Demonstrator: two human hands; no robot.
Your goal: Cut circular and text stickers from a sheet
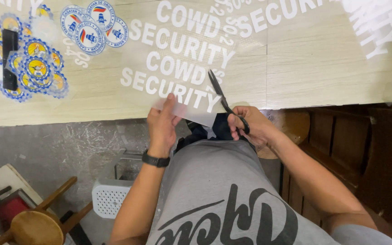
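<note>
Clearly, the person sits at a pale wooden table (323,59) and works with both hands at its near edge. The left hand (162,124) pinches the lower edge of a clear film sheet (178,68), which carries rows of white block letters; the thumb and fingers are closed on the film, and a black watch (155,160) sits on that wrist. The right hand (250,127) grasps a pair of black scissors (221,95), with fingers through the handles. The blades point up and away from the body, and they lie over the right part of the film, just beside the lowest row of letters (if the blades are parted or closed, it cannot be told here).

On the far left of the table lies a heap of round stickers (32,68) in yellow and blue, with a black bar (9,59) on top of them. Near them are round badges (91,25) in blue and white. Below the table, on the grey floor, stand a white perforated stool (110,197) and a wooden stool (37,227).
</note>
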